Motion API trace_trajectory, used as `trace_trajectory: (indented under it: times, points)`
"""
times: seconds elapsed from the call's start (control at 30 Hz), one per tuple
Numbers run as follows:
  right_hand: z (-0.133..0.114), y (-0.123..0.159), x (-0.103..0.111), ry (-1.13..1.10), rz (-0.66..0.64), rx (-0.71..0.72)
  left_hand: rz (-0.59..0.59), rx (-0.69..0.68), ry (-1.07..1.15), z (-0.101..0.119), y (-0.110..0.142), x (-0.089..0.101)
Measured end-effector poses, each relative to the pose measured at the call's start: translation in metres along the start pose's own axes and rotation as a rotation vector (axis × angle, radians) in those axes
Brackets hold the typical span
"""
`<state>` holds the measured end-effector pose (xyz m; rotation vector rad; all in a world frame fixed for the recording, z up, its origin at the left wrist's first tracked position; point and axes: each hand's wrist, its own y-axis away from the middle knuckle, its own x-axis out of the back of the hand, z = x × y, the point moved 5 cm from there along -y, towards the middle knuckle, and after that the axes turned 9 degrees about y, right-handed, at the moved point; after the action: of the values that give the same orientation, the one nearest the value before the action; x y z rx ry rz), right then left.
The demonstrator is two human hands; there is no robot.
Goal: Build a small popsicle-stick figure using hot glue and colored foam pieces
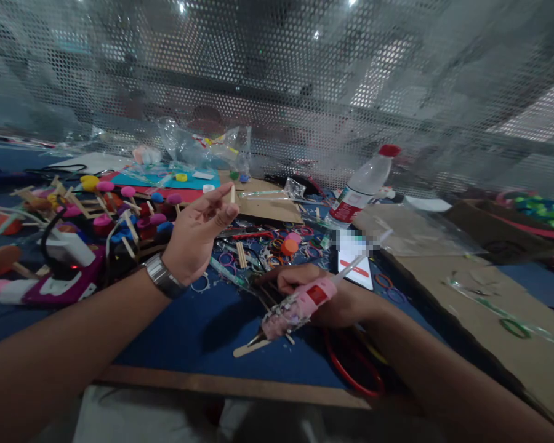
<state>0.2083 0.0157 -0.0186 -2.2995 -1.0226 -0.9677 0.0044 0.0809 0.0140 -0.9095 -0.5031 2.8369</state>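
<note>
My left hand (196, 231) is raised over the table, pinching a small piece of wooden craft stick (232, 193) between thumb and fingertips. In my right hand (337, 301) is a pink hot glue gun (300, 304), its body smeared with grey, flaky residue. A translucent glue stick (364, 253) sticks out of its back end. The gun's nozzle points down and left, close above a flat craft stick (250, 349) on the blue table; whether they touch I cannot tell. Red-handled scissors (353, 369) lie partly under my right forearm.
Coloured rings and caps (290, 247) litter the middle. On the left are stick-and-cap pieces (129, 212) and a purple power strip (69, 280). A phone (354, 264), a bottle (362, 187) and cardboard (443, 277) are at right. Perforated metal (258, 74) stands behind.
</note>
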Motion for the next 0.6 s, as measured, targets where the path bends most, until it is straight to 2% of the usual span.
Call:
trace_trajectory:
  times: [0.13,0.27,0.43,0.5,0.6]
  points:
    - [-0.006,-0.001,0.004,-0.083,0.017,-0.016,0.004,0.004,-0.017,0.0,0.001,0.001]
    - [-0.01,-0.003,0.016,-0.206,0.187,-0.064,-0.022,0.006,-0.064,-0.002,0.001,0.001]
    - [-0.003,0.0,0.02,-0.465,0.443,-0.175,-0.176,0.055,-0.293,-0.003,0.01,-0.007]
    - [-0.003,0.002,0.018,-0.606,0.551,-0.146,-0.265,0.039,-0.406,-0.002,0.016,-0.014]
    - [-0.006,0.005,0.015,-0.662,0.651,-0.1,-0.368,0.028,-0.435,-0.003,0.025,-0.022]
